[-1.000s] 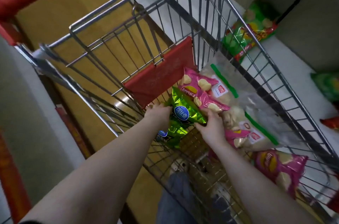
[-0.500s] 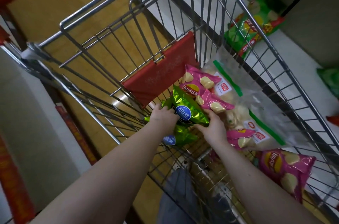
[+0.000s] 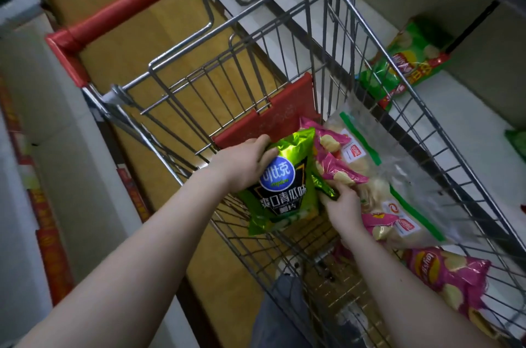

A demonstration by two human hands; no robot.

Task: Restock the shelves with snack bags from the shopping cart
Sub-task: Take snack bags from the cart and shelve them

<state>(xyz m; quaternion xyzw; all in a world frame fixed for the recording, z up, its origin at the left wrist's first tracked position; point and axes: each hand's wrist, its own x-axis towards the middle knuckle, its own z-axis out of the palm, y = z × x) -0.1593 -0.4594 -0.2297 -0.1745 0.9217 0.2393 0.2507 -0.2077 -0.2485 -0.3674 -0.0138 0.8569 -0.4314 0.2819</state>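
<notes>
Closest in, a pink bag lies in the shopping cart at 5 o'clock. A bit further in, the left hand grips the green bag by its top corner, with its fingers curled over the edge and its thumb on the front. The bag hangs tilted, lifted up inside the cart.

At 3 o'clock from it, the right hand pinches a second green bag (only a corner of it shows). More pink bags and a big clear bag lie just past, at 2 o'clock. Beyond the cart wall, at 1 o'clock, is the shelf with a green shelf bag on it.

The green bag is likely light, puffy and slippery. The chips inside would break easily. Hold it by the flat sealed edge, not the fat middle, and don't squeeze.
</notes>
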